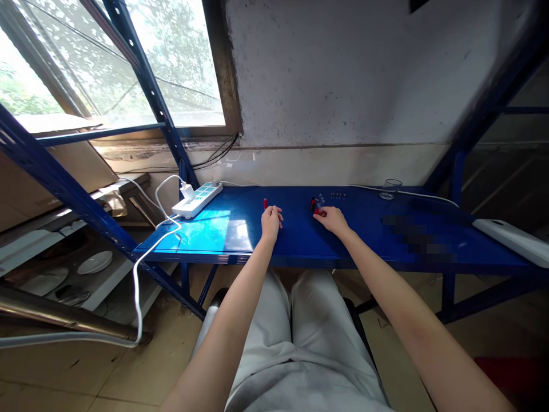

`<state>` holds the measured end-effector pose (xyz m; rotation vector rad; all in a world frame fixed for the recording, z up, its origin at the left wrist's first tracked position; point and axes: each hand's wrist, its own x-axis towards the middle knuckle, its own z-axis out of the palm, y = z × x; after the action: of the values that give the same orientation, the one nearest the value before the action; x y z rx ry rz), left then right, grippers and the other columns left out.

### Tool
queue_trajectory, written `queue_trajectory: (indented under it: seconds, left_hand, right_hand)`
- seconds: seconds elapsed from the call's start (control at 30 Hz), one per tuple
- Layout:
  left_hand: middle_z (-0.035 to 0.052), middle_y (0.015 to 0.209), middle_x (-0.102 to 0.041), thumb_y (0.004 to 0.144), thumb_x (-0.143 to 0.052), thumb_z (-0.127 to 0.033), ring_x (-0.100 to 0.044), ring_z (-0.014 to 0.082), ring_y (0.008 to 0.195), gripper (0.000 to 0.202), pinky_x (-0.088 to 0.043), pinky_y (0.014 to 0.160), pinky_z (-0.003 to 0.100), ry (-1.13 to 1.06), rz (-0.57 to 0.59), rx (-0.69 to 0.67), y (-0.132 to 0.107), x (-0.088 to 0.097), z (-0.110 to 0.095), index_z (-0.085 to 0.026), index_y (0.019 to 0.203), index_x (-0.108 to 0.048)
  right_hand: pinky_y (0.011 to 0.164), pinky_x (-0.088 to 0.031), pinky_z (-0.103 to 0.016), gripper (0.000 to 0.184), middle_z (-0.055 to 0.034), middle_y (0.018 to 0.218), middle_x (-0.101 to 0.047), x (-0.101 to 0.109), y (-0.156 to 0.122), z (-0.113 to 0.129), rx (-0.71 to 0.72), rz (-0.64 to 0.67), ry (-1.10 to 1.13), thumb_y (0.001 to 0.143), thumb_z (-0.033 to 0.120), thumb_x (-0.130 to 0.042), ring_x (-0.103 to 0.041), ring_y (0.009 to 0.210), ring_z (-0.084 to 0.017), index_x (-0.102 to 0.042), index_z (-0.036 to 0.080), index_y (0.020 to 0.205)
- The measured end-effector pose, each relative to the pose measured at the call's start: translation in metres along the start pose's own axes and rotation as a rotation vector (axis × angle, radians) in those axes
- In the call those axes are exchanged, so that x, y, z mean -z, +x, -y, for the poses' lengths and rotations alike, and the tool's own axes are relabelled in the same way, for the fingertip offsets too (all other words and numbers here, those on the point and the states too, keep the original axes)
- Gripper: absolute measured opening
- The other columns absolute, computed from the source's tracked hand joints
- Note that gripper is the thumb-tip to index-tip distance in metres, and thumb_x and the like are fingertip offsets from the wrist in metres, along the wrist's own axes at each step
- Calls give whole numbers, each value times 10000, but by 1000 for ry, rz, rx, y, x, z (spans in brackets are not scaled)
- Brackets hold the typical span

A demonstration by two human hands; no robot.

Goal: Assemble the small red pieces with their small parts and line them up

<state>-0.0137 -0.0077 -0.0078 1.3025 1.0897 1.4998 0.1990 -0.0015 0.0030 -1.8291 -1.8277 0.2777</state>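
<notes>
The right hand (333, 220) is pinching a small red piece (316, 211), thumb and fingertips nearly meeting; the left hand (271, 223) is curling around a red stick (265, 203), its end poking out past the fingers. The step in hand is seemingly the handling of small parts, calling for a light, steady pinch. Just beyond the right fingertips, clear bits (321, 200) are standing; farther right, a glass (390, 189). Left of both hands, a power strip (199, 199) is lying. No brand or writing is showing legibly.
</notes>
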Motion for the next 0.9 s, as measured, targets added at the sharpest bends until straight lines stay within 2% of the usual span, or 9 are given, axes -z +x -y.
queue_trajectory:
  seconds: [0.23,0.9]
  left_hand:
    - [-15,592,-508,872,-373,-366,-424,48,411,284,-340,401,169,9,-2,1,0,1,1,-160,773,-542]
    - [-13,587,-502,876,-375,-363,-423,51,406,284,-352,405,179,14,8,-3,-1,0,-1,-161,761,-539]
  right_hand:
    - [539,-388,-260,234,-81,773,-636,-7,5,2,-20,24,-19,786,360,-531,-579,671,-181,-631,152,825]
    - [536,-383,-249,193,-78,780,-618,-5,9,1,1,84,-54,785,348,-536,-567,649,-163,-589,163,796]
